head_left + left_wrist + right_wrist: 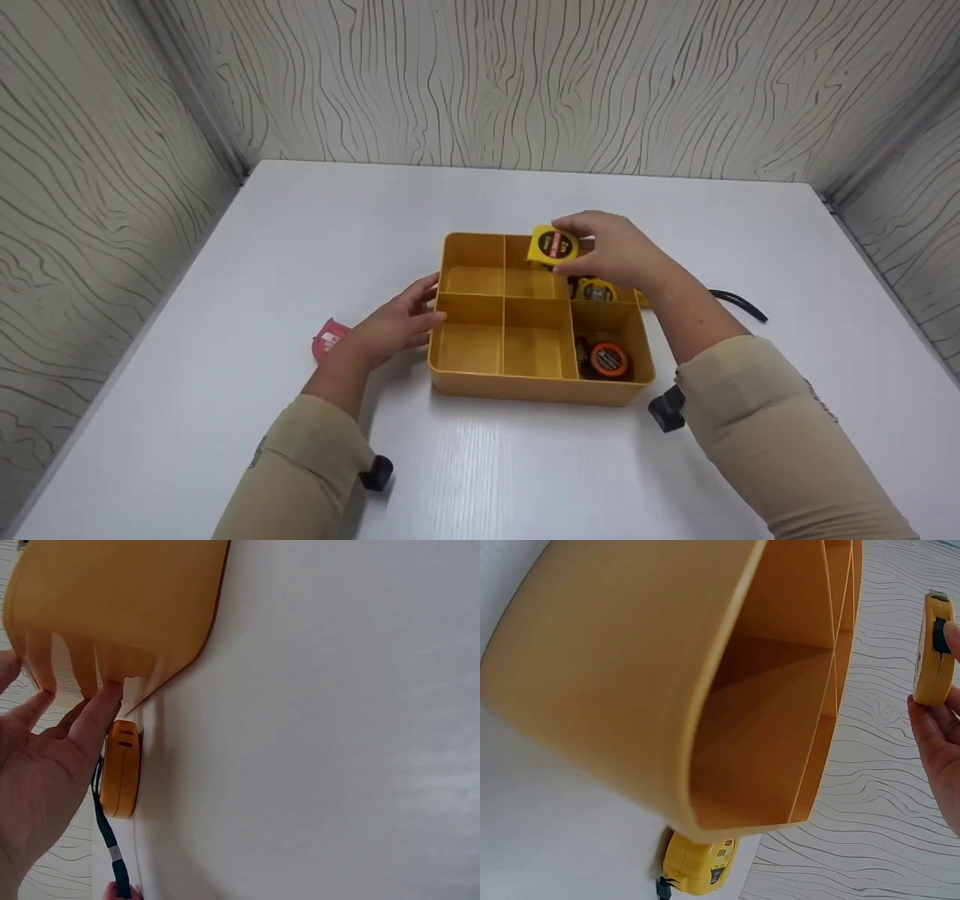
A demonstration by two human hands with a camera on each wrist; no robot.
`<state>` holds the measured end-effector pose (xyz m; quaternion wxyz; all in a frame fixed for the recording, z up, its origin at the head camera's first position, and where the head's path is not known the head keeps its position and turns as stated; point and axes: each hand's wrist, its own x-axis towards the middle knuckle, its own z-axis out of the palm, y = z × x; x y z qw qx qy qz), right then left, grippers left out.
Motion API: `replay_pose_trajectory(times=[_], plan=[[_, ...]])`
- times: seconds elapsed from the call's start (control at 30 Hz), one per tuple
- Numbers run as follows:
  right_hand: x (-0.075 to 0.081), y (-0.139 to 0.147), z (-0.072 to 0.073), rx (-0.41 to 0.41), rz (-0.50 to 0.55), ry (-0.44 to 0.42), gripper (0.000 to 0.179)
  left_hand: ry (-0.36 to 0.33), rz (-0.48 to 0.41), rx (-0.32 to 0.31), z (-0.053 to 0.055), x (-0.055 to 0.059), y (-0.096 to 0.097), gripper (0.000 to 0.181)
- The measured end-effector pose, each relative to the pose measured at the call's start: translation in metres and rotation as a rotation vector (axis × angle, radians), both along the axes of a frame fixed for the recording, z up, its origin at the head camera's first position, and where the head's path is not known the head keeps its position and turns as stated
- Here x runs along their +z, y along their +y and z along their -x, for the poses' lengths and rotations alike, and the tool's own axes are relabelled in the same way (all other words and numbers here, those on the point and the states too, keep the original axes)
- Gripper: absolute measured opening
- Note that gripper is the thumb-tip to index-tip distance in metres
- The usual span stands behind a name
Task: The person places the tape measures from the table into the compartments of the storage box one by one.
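Wavy brown lines run all over the pale walls [487, 90], and they stand around a white table [480, 480]. Up above the back middle part of a box is a small yellow tape measure [553, 245] with a round black label. The right hand [619, 251] pinches it between thumb and fingers. A bit of silver tip sticks out at one end, and a dark button is on its edge.

Below it sits the yellow box [529, 390], flat on the table. It has six parts, three at the back and three at the front. In the back right part is a yellow-and-black tape measure [598, 291]. In the front right part is a dark tape measure [609, 360] with an orange face.

The left hand [386, 330] is at the left side of the box. Its fingers are mostly stretched out, and the fingertips touch the wall.

Near that hand, an orange tape measure [121, 769] stands on its edge with a dark strap [109, 840]. Partly behind the left wrist is a pink thing [328, 339] with a white label. On the other side, one more yellow tape measure [697, 866] is just beside the box. Farther right, a black strap [739, 304] lies on the table.
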<state>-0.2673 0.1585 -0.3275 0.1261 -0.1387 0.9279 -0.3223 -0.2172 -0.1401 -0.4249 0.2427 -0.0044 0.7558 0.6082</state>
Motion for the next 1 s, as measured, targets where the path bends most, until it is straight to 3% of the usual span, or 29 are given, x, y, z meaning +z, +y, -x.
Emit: replay_pose_trajectory(times=[0.47, 0.73, 0.87, 1.0], plan=[[-0.01, -0.005, 0.003, -0.018, -0.009, 0.005, 0.071, -0.004, 0.02, 0.013, 0.001, -0.002, 0.0, 0.071], [-0.014, -0.006, 0.007, -0.014, 0.0, 0.014, 0.07, 0.001, -0.03, -0.009, 0.001, -0.003, -0.001, 0.07], [-0.018, -0.006, 0.011, -0.013, -0.013, 0.019, 0.07, -0.008, -0.016, -0.003, 0.0, 0.002, -0.001, 0.073], [-0.02, -0.006, 0.012, -0.008, -0.025, 0.03, 0.07, 0.0, 0.009, 0.009, 0.001, -0.001, 0.0, 0.072]])
